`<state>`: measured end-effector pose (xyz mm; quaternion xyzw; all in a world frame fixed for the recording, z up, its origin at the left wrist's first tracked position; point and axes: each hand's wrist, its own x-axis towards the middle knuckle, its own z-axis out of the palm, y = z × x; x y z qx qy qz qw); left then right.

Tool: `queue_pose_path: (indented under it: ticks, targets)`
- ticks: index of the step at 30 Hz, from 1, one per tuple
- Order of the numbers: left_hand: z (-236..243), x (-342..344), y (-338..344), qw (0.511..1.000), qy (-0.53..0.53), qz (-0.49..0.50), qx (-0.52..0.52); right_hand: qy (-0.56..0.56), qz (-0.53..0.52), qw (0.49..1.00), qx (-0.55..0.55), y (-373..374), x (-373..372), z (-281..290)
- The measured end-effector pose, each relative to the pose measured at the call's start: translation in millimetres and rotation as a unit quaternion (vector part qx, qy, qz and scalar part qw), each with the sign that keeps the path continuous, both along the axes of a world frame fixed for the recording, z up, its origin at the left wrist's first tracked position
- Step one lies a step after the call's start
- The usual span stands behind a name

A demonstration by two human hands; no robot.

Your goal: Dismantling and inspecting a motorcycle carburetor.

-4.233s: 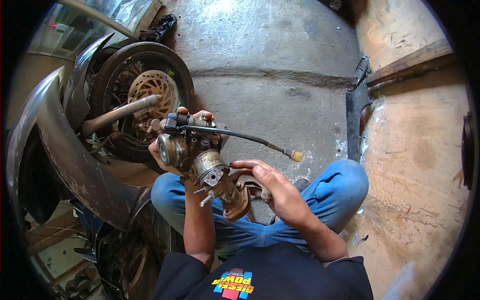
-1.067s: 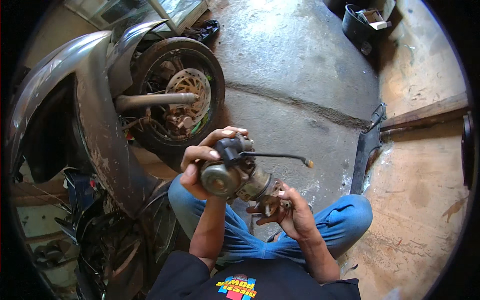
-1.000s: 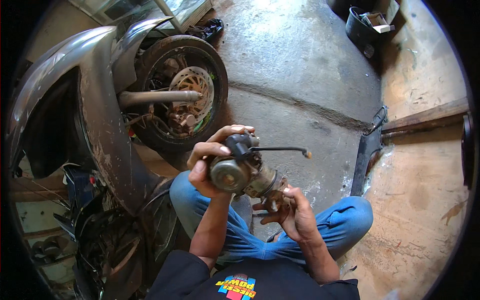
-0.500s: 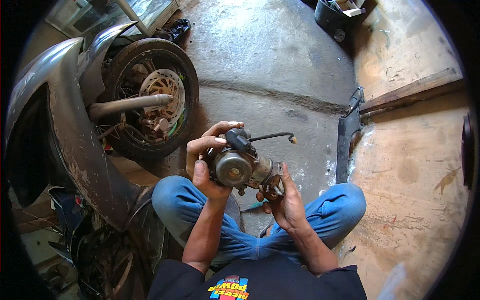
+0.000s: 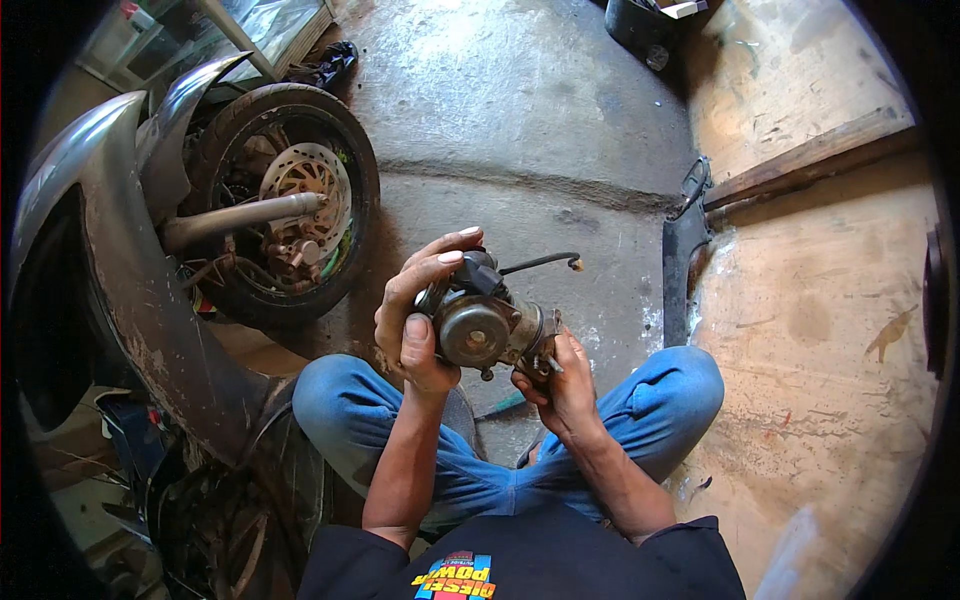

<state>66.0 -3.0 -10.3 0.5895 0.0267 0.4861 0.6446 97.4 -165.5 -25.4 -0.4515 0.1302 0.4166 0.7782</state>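
Observation:
Above my lap I hold a grimy metal carburetor [image 5: 475, 335] between both hands. Its round cap faces up, and a short black cable [image 5: 540, 262] with a bare-looking end sticks out from a black plug on its far side. My left hand [image 5: 412, 310] is wrapped round the left side, thumb near the cap and fingers over the far edge. My right hand [image 5: 568, 385] grips the narrower right end, its thumb up along the flange. The fingers beneath that end are partly hidden.
At left stands a motorcycle's front wheel [image 5: 365, 190] with a brake disc and a scratched dark fender [image 5: 125, 240]. A black plastic panel [image 5: 678, 285] leans by the wooden board [image 5: 800, 330] at right. A black bin [image 5: 650, 30] is at the far right. Concrete floor [image 5: 500, 110] lies ahead.
The right hand's thumb has bent in closer against the carburetor's right end. The carburetor has turned slightly in my hands. The surroundings have shifted a little left in view.

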Motion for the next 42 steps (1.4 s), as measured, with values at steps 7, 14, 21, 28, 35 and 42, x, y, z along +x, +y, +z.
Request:
queue_pose_path:
  ticks: [7, 14, 21, 28, 35, 42]
  targets:
    - [-5, 2, 3, 1.000, 0.005, -0.014, 0.012, -0.012, -0.021, 1.000, 0.014, 0, 2, -4]
    - [-9, 2, 2, 1.000, 0.018, -0.009, 0.019, -0.022, -0.015, 0.998, -0.054, 2, 3, 2]
    - [-9, 4, -1, 1.000, 0.029, 0.006, 0.009, -0.050, -0.007, 0.998, -0.042, -2, 1, -11]
    - [-8, 5, -4, 1.000, 0.012, 0.011, -0.013, -0.065, -0.032, 0.992, -0.101, 3, 0, -7]
    - [-7, 7, -6, 1.000, -0.008, 0.017, -0.019, -0.081, -0.051, 0.986, -0.135, 7, 0, -2]
    - [-6, 5, -6, 0.999, -0.016, 0.019, -0.020, -0.110, -0.061, 0.983, -0.136, 8, 0, -1]
